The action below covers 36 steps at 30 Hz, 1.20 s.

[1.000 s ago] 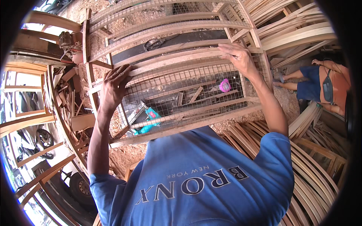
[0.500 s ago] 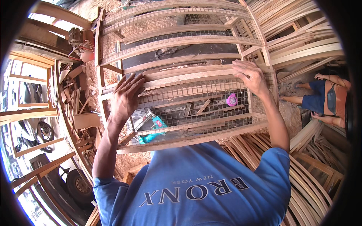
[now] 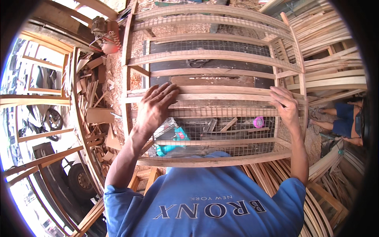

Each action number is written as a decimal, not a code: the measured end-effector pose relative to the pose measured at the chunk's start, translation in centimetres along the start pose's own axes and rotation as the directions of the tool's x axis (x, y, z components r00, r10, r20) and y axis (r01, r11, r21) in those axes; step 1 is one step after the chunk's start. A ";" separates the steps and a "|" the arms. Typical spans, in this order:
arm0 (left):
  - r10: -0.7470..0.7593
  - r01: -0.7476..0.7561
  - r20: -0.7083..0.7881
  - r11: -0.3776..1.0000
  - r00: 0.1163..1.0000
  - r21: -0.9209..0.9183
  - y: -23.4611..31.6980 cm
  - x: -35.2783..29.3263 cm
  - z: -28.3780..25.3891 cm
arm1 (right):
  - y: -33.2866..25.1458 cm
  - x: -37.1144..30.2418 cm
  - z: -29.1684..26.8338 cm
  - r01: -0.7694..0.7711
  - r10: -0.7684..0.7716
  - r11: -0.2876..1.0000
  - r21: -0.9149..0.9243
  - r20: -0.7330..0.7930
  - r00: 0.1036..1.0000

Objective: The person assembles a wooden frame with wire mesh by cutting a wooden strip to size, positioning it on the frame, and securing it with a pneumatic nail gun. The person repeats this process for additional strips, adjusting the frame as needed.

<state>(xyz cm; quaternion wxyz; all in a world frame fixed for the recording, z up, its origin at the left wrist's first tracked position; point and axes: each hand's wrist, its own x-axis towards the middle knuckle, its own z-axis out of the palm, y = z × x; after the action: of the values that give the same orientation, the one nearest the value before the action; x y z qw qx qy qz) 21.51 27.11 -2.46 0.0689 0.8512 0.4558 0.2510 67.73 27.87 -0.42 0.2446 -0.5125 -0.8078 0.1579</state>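
Note:
Before me lies a long wooden frame [image 3: 221, 59] with cross slats and wire mesh [image 3: 233, 136]. My left hand [image 3: 158, 104] rests palm down across two light wooden bars [image 3: 225, 94] that run side by side, its fingers stretched out. Toward the other end of the same bars is my right hand [image 3: 286, 104], fingers extended and thumb apart, its fingertips at the bars. Through the mesh a teal tool [image 3: 177, 139], a pink round object [image 3: 259, 122] and short wood offcuts [image 3: 228, 124] show beneath.
Wood scraps [image 3: 98, 114] pile up at left, near a red compressor-like machine [image 3: 109, 45]. Long timber strips [image 3: 331, 63] are stacked at right. A person in blue shorts [image 3: 342, 118] is at the far right. A wheel [image 3: 81, 177] shows at lower left.
The view has shifted, so the frame appears farther right and lower. Both hands stay at the wooden bars; my right hand is slightly closer to the frame's right end.

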 end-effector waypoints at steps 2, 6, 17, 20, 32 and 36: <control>-0.009 0.010 -0.014 0.999 1.000 0.037 0.0 0.0 -0.2 | -0.7 0.2 -0.4 -0.051 0.051 0.999 -0.016 0.047 0.998; -0.055 0.053 -0.073 0.998 0.996 -0.040 -0.1 -0.4 -0.4 | -1.9 0.2 -0.8 -0.250 0.246 0.968 0.014 0.126 0.961; -0.037 0.034 -0.051 0.997 0.998 -0.065 -1.0 -1.5 -1.4 | -2.3 -0.7 -0.3 -0.198 0.204 0.978 -0.068 0.097 0.974; -0.046 0.045 -0.019 0.998 0.999 -0.040 -0.7 -1.9 -1.8 | -2.1 -1.1 0.0 -0.154 0.160 0.986 -0.068 0.095 0.983; -0.032 0.027 -0.048 0.995 0.998 -0.093 -0.8 -1.9 -1.4 | -1.8 -1.5 0.1 0.012 0.003 0.980 -0.197 0.078 0.997; -0.062 0.057 -0.025 0.984 0.998 -0.171 -0.6 -0.8 0.3 | 0.6 -1.2 0.8 0.067 -0.047 0.979 -0.192 0.106 0.993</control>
<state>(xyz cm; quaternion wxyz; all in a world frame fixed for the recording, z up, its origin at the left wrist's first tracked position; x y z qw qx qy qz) 20.82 26.88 -3.22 0.1418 0.8244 0.4589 0.2995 68.20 27.07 -1.66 0.1563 -0.5020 -0.8451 0.0968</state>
